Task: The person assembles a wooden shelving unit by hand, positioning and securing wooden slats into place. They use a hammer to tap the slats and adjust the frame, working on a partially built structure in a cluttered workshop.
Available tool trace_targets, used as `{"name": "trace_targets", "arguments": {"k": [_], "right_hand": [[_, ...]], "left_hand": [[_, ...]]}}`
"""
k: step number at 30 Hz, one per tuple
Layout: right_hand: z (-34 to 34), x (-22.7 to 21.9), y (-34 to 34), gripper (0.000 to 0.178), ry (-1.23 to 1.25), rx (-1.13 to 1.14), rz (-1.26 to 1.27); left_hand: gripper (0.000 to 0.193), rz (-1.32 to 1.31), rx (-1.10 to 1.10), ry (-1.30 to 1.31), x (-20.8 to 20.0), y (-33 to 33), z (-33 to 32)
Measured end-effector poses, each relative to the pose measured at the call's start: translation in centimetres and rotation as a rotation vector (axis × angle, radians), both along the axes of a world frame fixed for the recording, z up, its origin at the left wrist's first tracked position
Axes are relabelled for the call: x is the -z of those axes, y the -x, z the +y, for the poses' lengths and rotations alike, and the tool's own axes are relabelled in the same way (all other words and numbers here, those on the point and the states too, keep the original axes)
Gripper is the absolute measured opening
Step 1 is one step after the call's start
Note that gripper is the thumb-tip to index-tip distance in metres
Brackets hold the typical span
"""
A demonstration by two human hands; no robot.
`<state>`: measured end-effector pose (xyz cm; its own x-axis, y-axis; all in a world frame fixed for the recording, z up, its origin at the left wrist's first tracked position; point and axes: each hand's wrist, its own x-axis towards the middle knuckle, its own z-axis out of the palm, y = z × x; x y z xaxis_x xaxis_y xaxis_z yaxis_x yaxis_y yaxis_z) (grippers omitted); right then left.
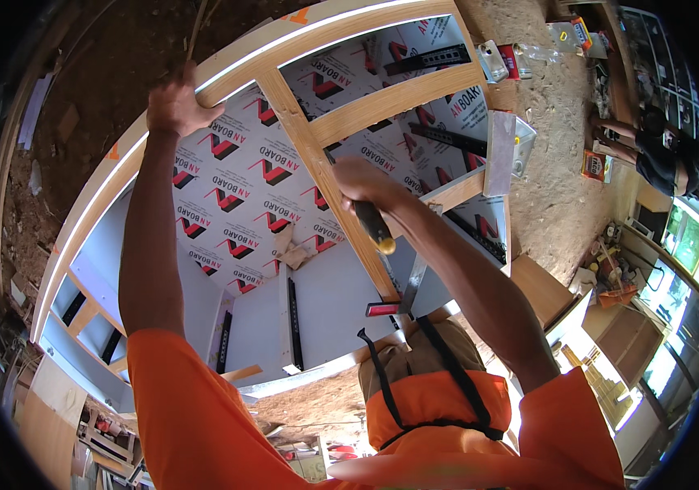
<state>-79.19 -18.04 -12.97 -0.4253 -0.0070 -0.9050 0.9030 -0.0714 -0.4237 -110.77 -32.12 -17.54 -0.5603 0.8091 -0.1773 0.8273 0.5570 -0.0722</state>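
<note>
A large wooden cabinet frame (300,122) lies before me, lined with white printed board (235,175). My left hand (178,108) grips its long outer rail at the upper left, thumb spread along the wood and fingertips hidden past the edge. Near the middle upright, my right hand (363,183) is closed round a tool with a black and yellow handle (376,227). The butt of that handle points toward me; its working end is hidden by the hand. A red-edged piece (385,309) lies across the lower end of the upright.
Black drawer slides (294,322) are fixed inside the compartments. A wood block (500,153) stands at the frame's right edge. Packets and clear containers (521,61) lie on the dirt floor (549,147). Another person (660,155) is at the far right, near boards (639,339) and tools.
</note>
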Motion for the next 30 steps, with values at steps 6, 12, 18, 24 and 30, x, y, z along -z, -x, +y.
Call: {"name": "trace_targets", "arguments": {"k": [6,12,18,24,30], "right_hand": [[-1.4,-7.9,-2.9,0.014,-0.104,0.043,0.129],[-1.3,-8.5,-0.6,0.015,-0.05,0.049,0.036],[-0.3,-5.3,2.2,0.02,-0.114,-0.274,0.198],[0.3,0.8,1.9,0.01,-0.038,0.094,0.139],[-1.2,-3.3,-2.5,0.025,-0.262,0.002,0.467]], "left_hand": [[0.085,-0.039,0.0,-0.058,0.2,0.1,-0.1],[0.083,-0.046,0.004,-0.077,0.6,0.3,-0.3],[0.085,-0.05,0.045,-0.125,0.6,0.4,-0.3],[0.085,-0.022,0.033,-0.101,0.1,0.2,-0.1],[0.085,-0.052,0.036,-0.097,-0.3,0.3,-0.1]]}}
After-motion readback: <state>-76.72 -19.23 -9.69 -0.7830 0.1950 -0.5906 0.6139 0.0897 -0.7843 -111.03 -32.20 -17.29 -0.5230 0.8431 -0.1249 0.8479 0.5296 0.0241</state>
